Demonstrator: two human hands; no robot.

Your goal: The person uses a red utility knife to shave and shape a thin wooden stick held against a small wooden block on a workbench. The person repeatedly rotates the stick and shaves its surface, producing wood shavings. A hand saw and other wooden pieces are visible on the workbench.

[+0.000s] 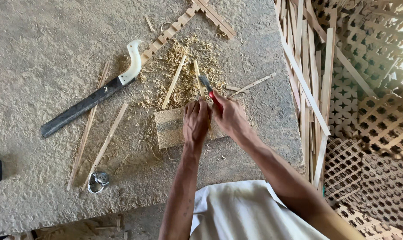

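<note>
Shavings (190, 71) lie heaped on the rough concrete bench (41, 53), just beyond the two hands working side by side. The left hand (196, 121) is closed around a thin bamboo strip (199, 80), pinning it down on a small wooden block (170, 126) that sits flat on the bench beneath both wrists. The strip runs away from the person, its far end resting in the shavings. The right hand (230, 116), touching the left, is clamped on a small knife (209, 91) with a red handle, its blade laid against the strip just past the left fingers. A second strip (174, 82) lies tilted beside the first. Off to the left rests a long dark machete (90, 102) with a white handle, well apart from the hands. Loose slats (104, 144) lie near it, and lattice panels (379, 89) are stacked on the right.
</note>
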